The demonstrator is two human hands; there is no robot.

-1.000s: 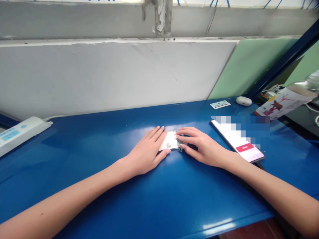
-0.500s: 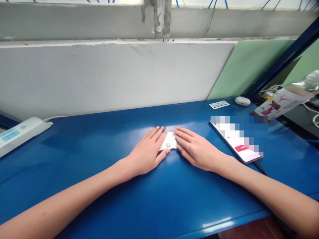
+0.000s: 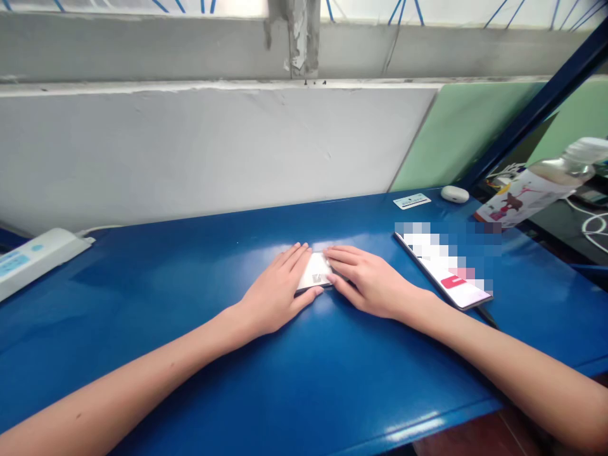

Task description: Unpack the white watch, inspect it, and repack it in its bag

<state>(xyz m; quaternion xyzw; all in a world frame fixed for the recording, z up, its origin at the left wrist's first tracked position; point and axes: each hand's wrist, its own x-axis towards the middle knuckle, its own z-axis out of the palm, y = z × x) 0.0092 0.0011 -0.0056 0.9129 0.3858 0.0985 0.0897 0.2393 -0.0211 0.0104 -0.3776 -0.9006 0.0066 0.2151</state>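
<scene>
The work looks to be in the middle: the white flat piece (image 3: pixel 312 271) lies on the blue table (image 3: pixel 213 399), between the two hands, and it is neither lifted nor put aside. What is done to it, I can judge only partly, because the fingers cover both its ends; no finished result is visible, and the releasing of the piece by both hands is left

The left hand (image 3: pixel 273 291) lies nearly flat, its fingers extended close together over the left part of the piece, and its thumb is stretched along the near edge. The right hand (image 3: pixel 373 282) is lightly curved, with fingers and thumb at the right end; whether it pinches this end or only presses it, I cannot tell

The piece is thin, with straight edges, a smooth pale face, a small grey mark and a darker line along the near side. The table is hard and glossy, and it reflects the light. To the right lies a slim phone (image 3: pixel 460 291) with glass face, partly pixelated; behind it are a flat printed card (image 3: pixel 411 201), a rounded white case (image 3: pixel 455 194) and a clear bottle (image 3: pixel 527 190) with coloured label
</scene>
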